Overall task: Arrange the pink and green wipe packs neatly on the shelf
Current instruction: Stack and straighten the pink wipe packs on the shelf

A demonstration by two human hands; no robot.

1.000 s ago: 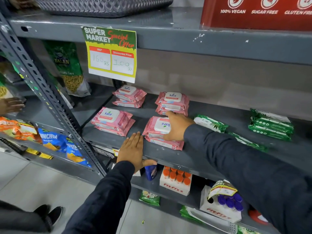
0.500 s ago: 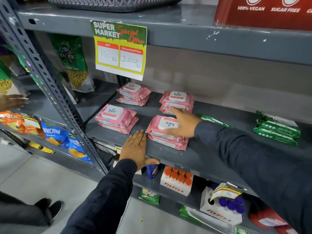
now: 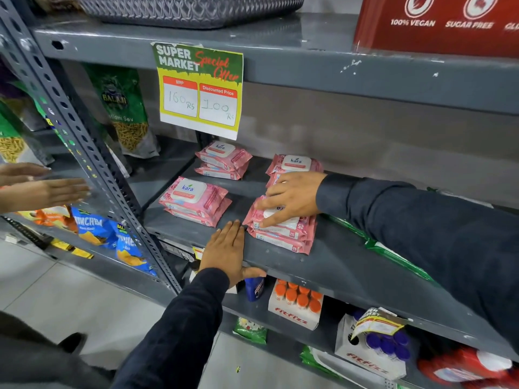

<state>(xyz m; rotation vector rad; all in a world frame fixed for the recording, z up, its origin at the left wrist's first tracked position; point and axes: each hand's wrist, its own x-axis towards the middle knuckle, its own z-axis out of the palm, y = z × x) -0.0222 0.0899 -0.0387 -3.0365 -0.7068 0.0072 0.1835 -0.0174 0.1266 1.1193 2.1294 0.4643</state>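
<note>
Head view
Right hand: your right hand lay palm down, fingers spread, on the front-right stack of pink wipe packs, pressing its top pack rather than clamping it.
Left hand: your left hand lay flat and open on the grey shelf, thumb hooked under the front lip, fingertips just beside that stack.
Pink packs: three more stacks sat on the same shelf: front-left stack, back-left stack, and back-right stack just behind your right wrist.
Green packs: green wipe packs lay to the right of the pink ones, mostly hidden under your right sleeve.
Sign: a Special Offer price card hung from the shelf above, over the back-left stack.
Lower shelf: a Fitfizz box with orange caps stood below.
Left edge: another person's hands showed, blurred, at the neighbouring rack.
</note>
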